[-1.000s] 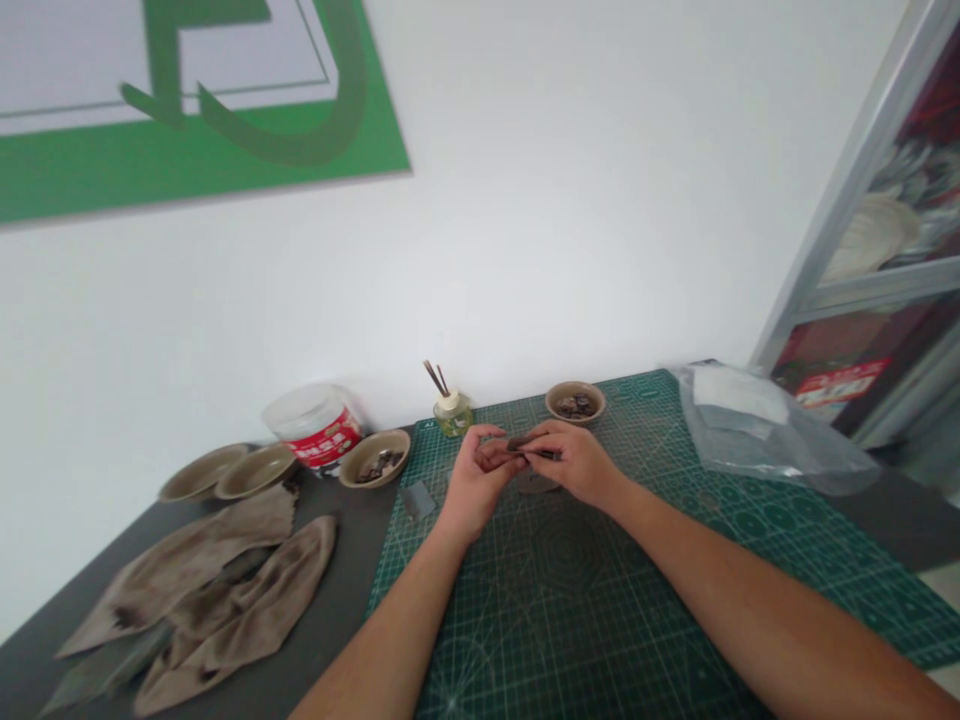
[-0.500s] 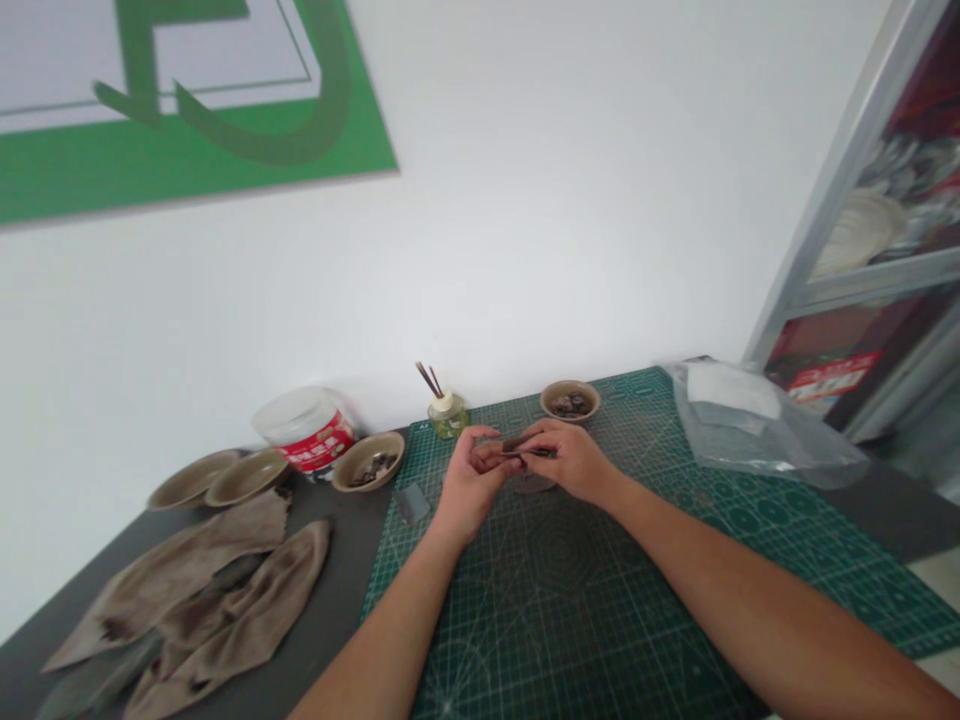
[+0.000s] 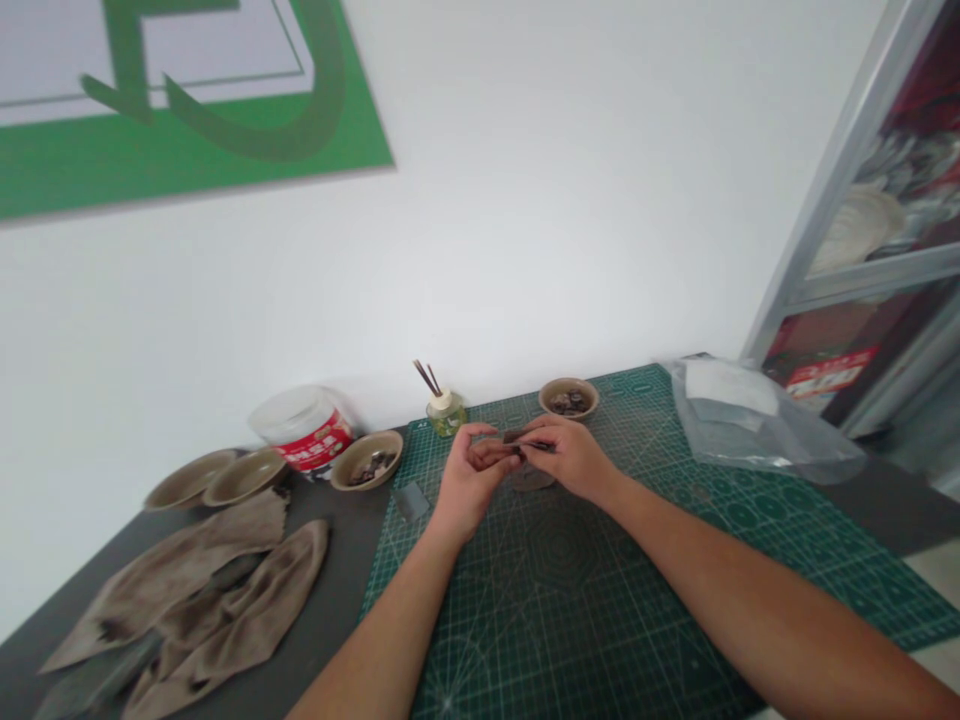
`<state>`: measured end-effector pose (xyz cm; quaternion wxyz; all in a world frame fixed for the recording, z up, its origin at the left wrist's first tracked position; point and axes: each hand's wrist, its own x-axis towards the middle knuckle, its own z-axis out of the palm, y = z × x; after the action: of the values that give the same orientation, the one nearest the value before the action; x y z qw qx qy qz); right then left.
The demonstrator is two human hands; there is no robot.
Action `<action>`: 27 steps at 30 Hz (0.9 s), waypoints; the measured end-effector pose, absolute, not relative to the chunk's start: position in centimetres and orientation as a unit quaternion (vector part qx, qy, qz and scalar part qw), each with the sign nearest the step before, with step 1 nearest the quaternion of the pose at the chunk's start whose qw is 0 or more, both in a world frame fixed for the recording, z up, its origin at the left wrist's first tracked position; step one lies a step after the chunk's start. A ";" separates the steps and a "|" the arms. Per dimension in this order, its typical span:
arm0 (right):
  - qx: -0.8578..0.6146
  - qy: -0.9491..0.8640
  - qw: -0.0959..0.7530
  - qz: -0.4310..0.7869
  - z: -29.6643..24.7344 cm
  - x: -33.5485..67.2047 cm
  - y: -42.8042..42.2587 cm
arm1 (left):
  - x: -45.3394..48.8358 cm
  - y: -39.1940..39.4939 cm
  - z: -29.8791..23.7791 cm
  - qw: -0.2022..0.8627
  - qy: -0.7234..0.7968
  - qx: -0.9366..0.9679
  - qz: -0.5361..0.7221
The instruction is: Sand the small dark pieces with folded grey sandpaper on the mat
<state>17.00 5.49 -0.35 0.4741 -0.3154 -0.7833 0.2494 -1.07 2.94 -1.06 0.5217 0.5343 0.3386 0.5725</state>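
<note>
Farthest left of the left hand, two crumpled brown-grey stained cloths (image 3: 240,620) lie on the dark grey surface (image 3: 341,590). Beyond them, also left of the hand, sit two shallow tan oval bowls (image 3: 244,478), then a clear plastic tub with a red label (image 3: 304,430) and a tan bowl holding small dark pieces (image 3: 365,480). Nearer the left hand, just beside it, a small grey flat rectangle (image 3: 412,502) rests on the green gridded cutting mat (image 3: 480,640); behind the hand stands a yellow-green glass bottle with dark sticks (image 3: 446,412). The left hand (image 3: 469,482) is half curled, its thumb and fingers closed at the tips on a small dark brown flat piece (image 3: 513,437), which is held between both hands above the mat. A round grey-brown disc (image 3: 532,482) lies just below the fingertips. The right hand (image 3: 574,457) pinches the same dark work with thumb and fingers; its exact outline is hidden. Behind that hand is a round tan bowl of dark bits (image 3: 568,399), and well to its right a clear plastic bag with white contents (image 3: 757,420).
</note>
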 end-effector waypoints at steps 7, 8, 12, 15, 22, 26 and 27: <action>-0.404 -0.717 0.526 0.215 -0.6 17.2 6.0 | -1.5 3.4 -1.8 0.504 0.403 0.513 0.567; -0.408 -0.714 0.524 0.221 -0.6 17.2 6.1 | -1.6 3.4 -1.8 0.505 0.413 0.513 0.558; -0.412 -0.716 0.512 0.237 -0.8 16.8 5.7 | -1.6 3.3 -1.8 0.470 0.439 0.533 0.550; -0.393 -0.728 0.506 0.243 -0.9 16.4 5.3 | -1.4 3.2 -1.7 0.431 0.443 0.551 0.560; -0.356 -0.767 0.472 0.250 -1.1 16.0 4.7 | -1.2 3.3 -1.8 0.461 0.422 0.559 0.545; -0.344 -0.783 0.465 0.228 -1.1 15.9 4.6 | -1.1 3.1 -1.5 0.442 0.431 0.566 0.547; -0.346 -0.785 0.463 0.220 -1.1 15.9 4.6 | -1.0 3.0 -1.4 0.433 0.436 0.567 0.549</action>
<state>15.93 4.60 -1.08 0.4634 -0.3463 -0.7854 0.2203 -1.04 3.01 -1.43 0.4329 0.5672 0.4356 0.5487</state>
